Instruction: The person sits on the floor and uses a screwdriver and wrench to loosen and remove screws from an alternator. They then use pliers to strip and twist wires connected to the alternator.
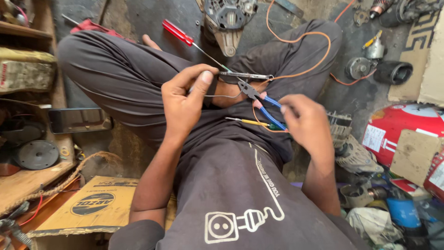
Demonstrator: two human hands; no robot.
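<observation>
From the head view, the left hand (pixel 184 103) is curled, pinching a thin grey wire (pixel 225 96) over the lap. The right hand (pixel 304 121) squeezes blue-handled metal pliers (pixel 261 102), whose tips bite that wire beside a thin orange cable (pixel 300 36).

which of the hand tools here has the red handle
The screwdriver lying on the floor beyond the knees; the pliers in the right hand have blue handles.

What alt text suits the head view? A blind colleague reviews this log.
A seated person's right hand works blue-handled pliers on a thin wire pinched by the left hand. A red-handled screwdriver lies by the crossed legs, an orange cable loops over one knee, and motor parts cover the floor.
</observation>
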